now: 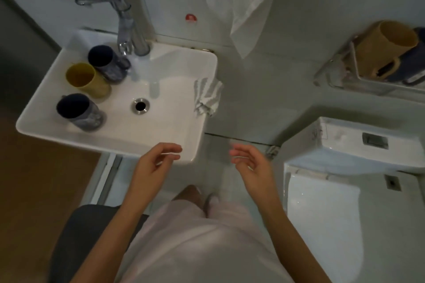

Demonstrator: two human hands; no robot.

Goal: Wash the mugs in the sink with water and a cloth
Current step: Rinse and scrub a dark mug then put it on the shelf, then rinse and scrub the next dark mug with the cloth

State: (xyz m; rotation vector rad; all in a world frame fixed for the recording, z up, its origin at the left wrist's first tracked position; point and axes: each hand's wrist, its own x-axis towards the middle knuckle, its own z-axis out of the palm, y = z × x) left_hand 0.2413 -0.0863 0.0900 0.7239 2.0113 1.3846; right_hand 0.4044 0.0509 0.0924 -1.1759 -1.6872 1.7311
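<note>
Three mugs stand on the left ledge of the white sink (174, 126): a dark blue mug (104, 61) nearest the tap, a yellow mug (86, 79) beside it, and another dark blue mug (78, 110) toward the front. A grey-and-white striped cloth (208, 96) hangs over the sink's right rim. Water runs from the chrome tap (124, 20) into the basin near the drain (140, 105). My left hand (156, 161) hovers over the sink's front right corner, fingers relaxed, holding nothing. My right hand (250, 163) hangs to the right of the sink, also relaxed, holding nothing.
A wall rack (340, 80) at the right holds a yellow mug (381, 48) and a dark mug (414, 71). A white towel (241, 2) hangs on the back wall. A toilet (333, 179) stands at the right, a dark mat (85, 232) and wooden floor at the left.
</note>
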